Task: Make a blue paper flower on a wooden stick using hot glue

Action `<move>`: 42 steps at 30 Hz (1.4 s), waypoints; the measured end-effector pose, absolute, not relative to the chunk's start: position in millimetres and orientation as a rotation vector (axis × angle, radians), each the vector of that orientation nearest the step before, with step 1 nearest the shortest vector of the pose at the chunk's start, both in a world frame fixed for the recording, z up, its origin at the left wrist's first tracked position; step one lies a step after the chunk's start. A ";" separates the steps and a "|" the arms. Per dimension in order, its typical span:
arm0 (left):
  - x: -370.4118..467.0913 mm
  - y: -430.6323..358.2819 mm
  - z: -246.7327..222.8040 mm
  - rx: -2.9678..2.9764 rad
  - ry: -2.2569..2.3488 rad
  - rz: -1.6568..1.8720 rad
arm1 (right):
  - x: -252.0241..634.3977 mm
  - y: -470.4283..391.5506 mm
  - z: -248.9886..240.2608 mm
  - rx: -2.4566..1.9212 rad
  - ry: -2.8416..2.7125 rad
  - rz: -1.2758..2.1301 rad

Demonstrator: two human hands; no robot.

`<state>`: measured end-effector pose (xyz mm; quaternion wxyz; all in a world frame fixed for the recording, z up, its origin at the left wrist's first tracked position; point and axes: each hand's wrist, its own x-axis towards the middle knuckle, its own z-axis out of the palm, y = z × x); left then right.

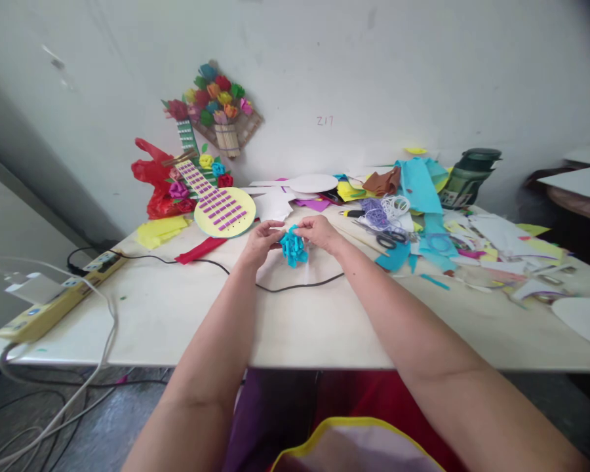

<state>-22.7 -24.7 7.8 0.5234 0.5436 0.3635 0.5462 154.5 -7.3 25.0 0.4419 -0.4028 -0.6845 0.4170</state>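
A bright blue crepe-paper flower (pixel 294 248) is held between my two hands, just above the table (pixel 319 328). My left hand (pixel 265 240) grips its left side with bent fingers. On the other side, my right hand (pixel 319 233) pinches the flower's upper right edge between thumb and fingers. A black cord (pixel 295 287) crosses the table below the flower. Left of my hands lies a red paper strip (pixel 201 250), and behind it a yellow round piece with purple woven strips (pixel 225 213).
Scissors (pixel 388 239), purple string (pixel 376 213) and a blue paper sheet (pixel 423 187) lie among paper scraps at right. A dark green bottle (pixel 469 178) stands behind them. A power strip (pixel 61 298) sits at left. Paper-flower decorations (pixel 221 98) lean against the wall.
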 end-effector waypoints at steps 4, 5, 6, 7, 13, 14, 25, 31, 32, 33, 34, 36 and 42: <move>-21.7 -24.6 7.7 1.295 0.853 1.273 | 153.3 -4.2 22.4 -0.991 -1.700 1.021; -21.7 -24.4 7.4 1.297 0.855 1.257 | 153.0 -3.7 21.5 -0.987 -1.708 1.015; -21.9 -24.1 7.1 1.300 0.862 1.241 | 152.6 -3.4 20.7 -0.982 -1.718 1.010; -22.3 -23.8 6.9 1.300 0.870 1.225 | 152.1 -3.4 19.9 -0.977 -1.729 1.007; -24.2 -24.5 6.8 1.246 0.891 1.168 | 148.8 -7.4 20.3 -0.938 -1.753 1.027; -24.3 -24.9 7.0 1.236 0.885 1.162 | 148.5 -8.5 21.0 -0.938 -1.751 1.030; -27.5 -21.1 2.6 1.162 0.843 1.096 | 147.5 -9.1 20.5 -0.979 -1.741 1.058; -26.9 -21.7 2.5 1.170 0.842 1.065 | 145.7 -6.6 16.3 -0.983 -1.772 0.945; -26.8 -21.8 2.5 1.169 0.843 1.058 | 145.2 -7.3 16.0 -0.979 -1.778 0.923; -26.7 -21.7 2.4 1.169 0.845 1.051 | 144.8 -8.2 15.9 -0.981 -1.783 0.903; -26.7 -21.4 2.2 1.169 0.847 1.048 | 144.4 -9.0 15.9 -0.986 -1.788 0.887; -27.0 -20.4 1.5 1.176 0.853 1.057 | 144.7 -9.5 16.9 -1.004 -1.800 0.866; -28.9 -16.8 0.2 1.140 0.863 1.202 | 168.4 0.4 29.6 -1.288 -1.800 0.647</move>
